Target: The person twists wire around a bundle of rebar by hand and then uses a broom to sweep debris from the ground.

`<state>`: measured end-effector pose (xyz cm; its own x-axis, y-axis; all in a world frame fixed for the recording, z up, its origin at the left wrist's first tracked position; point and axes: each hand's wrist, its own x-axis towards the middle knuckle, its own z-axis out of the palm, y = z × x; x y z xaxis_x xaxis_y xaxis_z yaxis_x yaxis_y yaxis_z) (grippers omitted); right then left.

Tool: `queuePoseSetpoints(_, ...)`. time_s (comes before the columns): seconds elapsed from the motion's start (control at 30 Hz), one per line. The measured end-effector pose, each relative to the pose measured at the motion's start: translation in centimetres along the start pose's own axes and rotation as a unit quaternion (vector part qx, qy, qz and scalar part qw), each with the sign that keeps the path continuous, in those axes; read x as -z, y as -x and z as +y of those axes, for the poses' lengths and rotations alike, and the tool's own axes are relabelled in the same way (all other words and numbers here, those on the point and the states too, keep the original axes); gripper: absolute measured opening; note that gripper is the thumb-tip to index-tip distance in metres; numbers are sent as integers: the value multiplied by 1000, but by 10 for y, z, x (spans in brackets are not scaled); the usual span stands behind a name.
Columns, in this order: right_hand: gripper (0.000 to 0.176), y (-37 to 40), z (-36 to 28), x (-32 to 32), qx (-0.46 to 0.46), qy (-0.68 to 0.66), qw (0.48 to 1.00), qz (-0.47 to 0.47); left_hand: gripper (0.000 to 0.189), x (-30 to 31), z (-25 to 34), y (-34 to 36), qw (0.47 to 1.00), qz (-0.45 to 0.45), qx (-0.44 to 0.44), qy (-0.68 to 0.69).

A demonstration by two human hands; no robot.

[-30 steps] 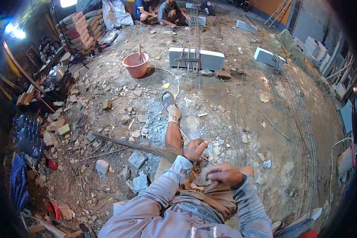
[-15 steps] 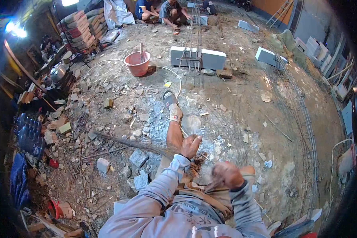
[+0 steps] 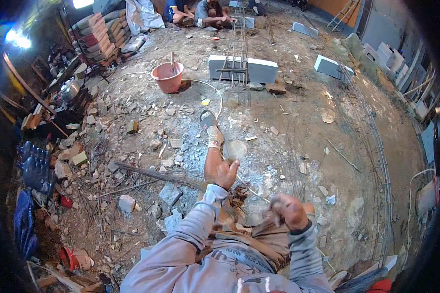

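My left hand (image 3: 226, 174) is closed in a fist with the thumb on top, in front of my outstretched leg (image 3: 213, 161). What it grips is too fine or hidden to make out. Lower and to the right, my right hand (image 3: 289, 212) is curled closed near my bent knee, a little blurred; its contents cannot be made out either. A long bundle of thin wire (image 3: 156, 174) lies across the rubble, its near end reaching my left forearm. Reddish-brown scraps (image 3: 237, 198) lie between the two hands.
Broken stones cover the ground at left. A pink bucket (image 3: 168, 79) stands ahead, beside a light block (image 3: 262, 71) under a rebar cage (image 3: 237, 46). A pale cable (image 3: 222, 100) curves past my foot. Two people crouch at the back; another rebar cage (image 3: 384, 166) lies at right.
My left hand has shifted slightly left. My right hand has moved slightly right, its blur lessening. At the back, one person's arm has drawn up from the ground.
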<state>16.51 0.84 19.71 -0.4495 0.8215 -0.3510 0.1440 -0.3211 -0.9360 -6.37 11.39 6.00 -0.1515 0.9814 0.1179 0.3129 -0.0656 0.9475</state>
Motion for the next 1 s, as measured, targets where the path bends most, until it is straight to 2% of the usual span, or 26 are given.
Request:
queuePoseSetpoints(0.03, 19, -3, 7, 3, -1, 1, 1000, 2, 33, -3, -14, -4, 1000, -1, 0, 2)
queuePoseSetpoints(0.07, 18, -14, 25, 11, 74, 150, 977, 131, 32, -6, -39, -13, 999, 16, 13, 29)
queuePoseSetpoints(0.1, 18, -28, 47, 19, 147, 292, 910, 255, 31, -8, -61, -23, 998, 33, 25, 56)
queuePoseSetpoints(0.13, 18, -36, 86, 27, 227, 432, 829, 274, 25, -5, -67, -27, 998, 43, -22, 32)
queuePoseSetpoints(0.17, 18, -35, 100, 22, 227, 431, 829, 274, 20, -3, -73, -31, 996, 56, -68, 7)
queuePoseSetpoints(0.2, 19, -35, 107, 15, 194, 467, 856, 108, 20, 6, -62, -32, 991, 77, -104, -37)
queuePoseSetpoints(0.23, 20, -37, 112, 10, 155, 490, 856, -61, 20, 13, -51, -32, 982, 99, -139, -81)
queuePoseSetpoints(0.27, 20, -33, 100, 1, 155, 490, 855, -64, 21, 20, -28, -26, 994, 81, -69, -38)
queuePoseSetpoints(0.3, 22, -23, 76, -12, 100, 329, 931, -123, 21, 20, -27, -25, 994, 81, -68, -38)
queuePoseSetpoints(0.37, 24, -6, 34, -17, 41, 155, 972, -174, 19, 19, -27, -23, 989, 99, -105, 18)
queuePoseSetpoints(0.43, 25, 0, 4, -9, -91, -49, 990, -97, 18, 20, -22, -22, 991, 92, -97, 5)
queuePoseSetpoints(0.47, 24, -6, 1, -4, 7, 55, 997, -45, 17, 22, -18, -21, 992, 89, -90, -7)
queuePoseSetpoints(0.5, 24, -12, 1, -2, 7, 56, 997, -47, 17, 26, -11, -19, 992, 92, -90, -7)
queuePoseSetpoints(0.57, 22, -24, 4, 1, 117, 127, 974, 144, 30, 32, 2, -18, 997, 76, -32, -5)
queuePoseSetpoints(0.6, 22, -31, 11, 2, 119, 125, 974, 146, 29, 32, -2, -20, 994, 100, -31, 16)
queuePoseSetpoints(0.63, 22, -40, 19, 3, 184, 228, 924, 246, 29, 33, -5, -21, 995, 98, -33, 15)
queuePoseSetpoints(0.67, 22, -50, 28, 5, 242, 325, 849, 339, 28, 37, -3, -21, 993, 98, -25, 63)
queuePoseSetpoints(0.7, 22, -58, 46, 9, 244, 325, 849, 339, 27, 40, -2, -22, 989, 99, -17, 113)
queuePoseSetpoints(0.77, 22, -61, 86, 16, 219, 496, 793, 277, 24, 47, -13, -27, 990, 110, -20, 84)
queuePoseSetpoints(0.83, 20, -61, 96, 0, 32, 559, 819, 129, 23, 49, -17, -29, 991, 126, -30, 40)
queuePoseSetpoints(0.87, 19, -61, 96, -7, 227, 509, 830, -2, 24, 50, -14, -31, 990, 116, -10, 79)
queuePoseSetpoints(0.9, 19, -62, 93, -12, 408, 430, 795, -131, 24, 52, -11, -31, 990, 115, -10, 79)
queuePoseSetpoints(0.93, 21, -52, 92, -18, 294, 362, 866, -178, 24, 52, -8, -29, 990, 117, -63, 40)
queuePoseSetpoints(0.97, 23, -35, 50, -40, 172, 283, 917, -221, 24, 51, -3, -27, 986, 118, -116, 1)
queuePoseSetpoints(1.0, 23, -28, 23, -49, 170, 281, 919, -219, 24, 45, -10, -25, 998, 55, 12, 32)
